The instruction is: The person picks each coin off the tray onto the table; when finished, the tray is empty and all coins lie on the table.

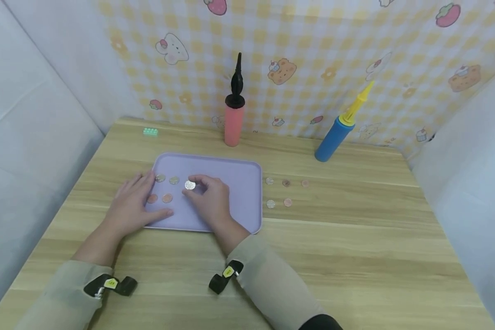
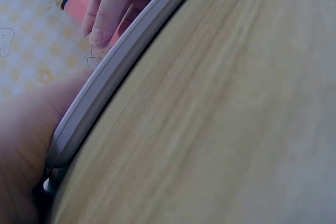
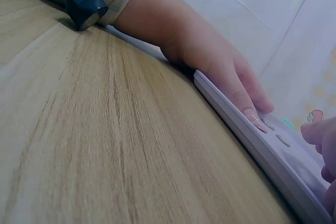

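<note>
My left hand (image 1: 131, 206) rests over the left edge of a pale purple tray (image 1: 245, 192), fingers straight and thumb lying on the tray. Between thumb and fingertips, my right hand (image 1: 212, 198) pinches a silver coin (image 1: 190, 185) above the tray's middle. Left of that coin, two silver coins, one a silver coin (image 1: 173, 180), lie in an upper row. Below them are two copper coins, one a copper coin (image 1: 167, 198), close to the left thumb. In the right wrist view the left hand (image 3: 210, 59) reaches over the tray rim (image 3: 247, 140).
Several silver and copper coins (image 1: 287, 202) lie on the wooden table right of the tray. Behind it stand a pink pump (image 1: 233, 123) with a black nozzle and a tilted blue pump (image 1: 334, 140) with a yellow nozzle. A green toy brick (image 1: 150, 131) sits at the back left.
</note>
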{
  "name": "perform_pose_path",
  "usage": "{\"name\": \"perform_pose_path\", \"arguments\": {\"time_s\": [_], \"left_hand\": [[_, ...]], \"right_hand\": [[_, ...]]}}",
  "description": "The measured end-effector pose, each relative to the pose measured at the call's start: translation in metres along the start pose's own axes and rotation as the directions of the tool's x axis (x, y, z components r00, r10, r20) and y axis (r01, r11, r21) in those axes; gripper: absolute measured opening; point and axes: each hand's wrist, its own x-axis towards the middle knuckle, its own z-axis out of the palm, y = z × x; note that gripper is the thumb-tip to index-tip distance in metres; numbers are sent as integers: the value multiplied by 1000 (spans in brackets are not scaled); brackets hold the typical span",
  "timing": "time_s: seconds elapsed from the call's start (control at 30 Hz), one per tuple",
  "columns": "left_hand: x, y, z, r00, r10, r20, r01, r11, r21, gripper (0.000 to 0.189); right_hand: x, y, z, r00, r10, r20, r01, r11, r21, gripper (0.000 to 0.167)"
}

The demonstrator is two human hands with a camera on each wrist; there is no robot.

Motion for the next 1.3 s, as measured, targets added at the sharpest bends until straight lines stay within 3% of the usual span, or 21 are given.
{"name": "perform_pose_path", "arguments": {"time_s": [0.23, 0.4, 0.57, 0.77, 0.97, 1.3], "left_hand": [[-1, -1, 1, 1000, -8, 2, 8, 1000, -10, 126], [1, 0, 0, 1000, -11, 9, 11, 1000, -10, 126], [0, 1, -2, 1000, -11, 9, 11, 1000, -5, 126], [0, 0, 0, 1000, -9, 10, 9, 1000, -2, 125], [-1, -2, 1, 1000, 4, 1, -4, 1000, -6, 125], [-1, -2, 2, 1000, 12, -3, -12, 1000, 1, 124]], "right_hand": [[-5, 6, -11, 998, -13, 61, 11, 1000, 22, 32], [-7, 15, -29, 988, -41, 151, 29, 997, 77, 31], [-12, 26, -50, 980, -85, 182, 70, 994, 85, 31], [-23, 36, -78, 971, -184, 150, 166, 978, 127, 30], [-33, 50, -105, 957, -276, 91, 266, 958, 107, 33], [-51, 86, -162, 984, -166, 60, 163, 985, 59, 32]]}}
